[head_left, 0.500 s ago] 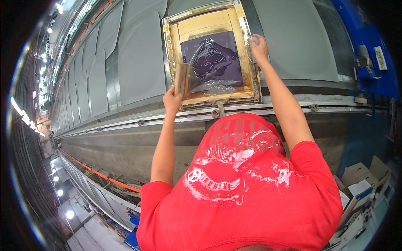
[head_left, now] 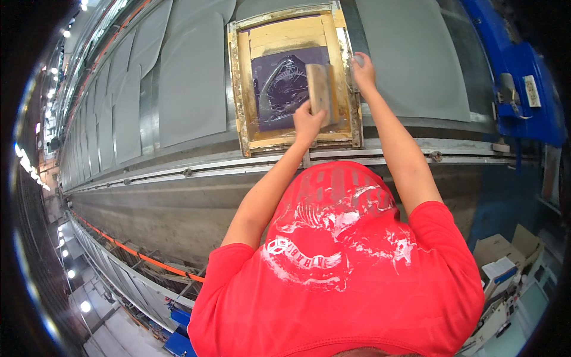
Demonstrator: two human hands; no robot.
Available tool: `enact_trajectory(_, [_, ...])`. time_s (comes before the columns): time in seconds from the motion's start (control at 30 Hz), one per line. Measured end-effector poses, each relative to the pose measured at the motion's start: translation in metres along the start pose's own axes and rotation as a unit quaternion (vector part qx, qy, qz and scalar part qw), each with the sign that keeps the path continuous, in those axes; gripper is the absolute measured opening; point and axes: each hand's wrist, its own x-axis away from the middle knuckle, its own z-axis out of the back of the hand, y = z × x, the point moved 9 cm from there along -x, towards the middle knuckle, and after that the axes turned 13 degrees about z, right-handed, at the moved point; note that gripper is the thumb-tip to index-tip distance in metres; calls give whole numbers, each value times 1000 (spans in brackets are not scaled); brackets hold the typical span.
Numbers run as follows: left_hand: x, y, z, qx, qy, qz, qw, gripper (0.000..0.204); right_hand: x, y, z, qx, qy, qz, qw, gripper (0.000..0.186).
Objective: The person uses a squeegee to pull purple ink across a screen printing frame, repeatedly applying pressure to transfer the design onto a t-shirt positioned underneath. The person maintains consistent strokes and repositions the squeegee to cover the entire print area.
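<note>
A screen printing frame lies on the long table in front of me, its inner border yellowish and its mesh dark purple with wet, glossy clear streaks. My left hand grips a wooden-handled squeegee, which stands over the right part of the mesh, its long side running away from me. At the frame's right edge, my right hand is closed around a small grey rounded thing. Whether that thing is fixed to the frame cannot be made out.
Grey sheets lie along the table, one right of the frame and several to the left. A metal rail with bolts runs along the near edge. A blue machine part stands far right; cardboard boxes sit lower right.
My left hand has carried the squeegee rightward across the mesh, from the frame's left side to its right part. My right hand stays at the right edge.
</note>
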Motion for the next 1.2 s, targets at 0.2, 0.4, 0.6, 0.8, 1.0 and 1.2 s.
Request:
enact_trajectory(0.2, [-5, -38, 50, -100, 26, -8, 995, 34, -4, 10, 1, 5, 11, 14, 1000, 37])
enact_trajectory(0.4, [-6, -36, 194, -169, 174, 4, 970, 36, 7, -9, 0, 0, -14, -43, 999, 35])
enact_trajectory(0.6, [5, -10, 197, -347, 205, 24, 915, 42, 1, 3, 3, 21, 7, -13, 1000, 38])
enact_trajectory(0.8, [7, -21, 167, -456, 150, 31, 877, 46, 3, -2, 2, 25, -6, -23, 999, 38])
enact_trajectory(1.0, [29, -22, 139, -480, 83, -107, 867, 55, 4, 2, 0, 36, 10, -37, 999, 38])
enact_trajectory(1.2, [32, 14, 51, -476, 0, -224, 850, 64, 5, 4, 1, 31, 0, -52, 998, 38])
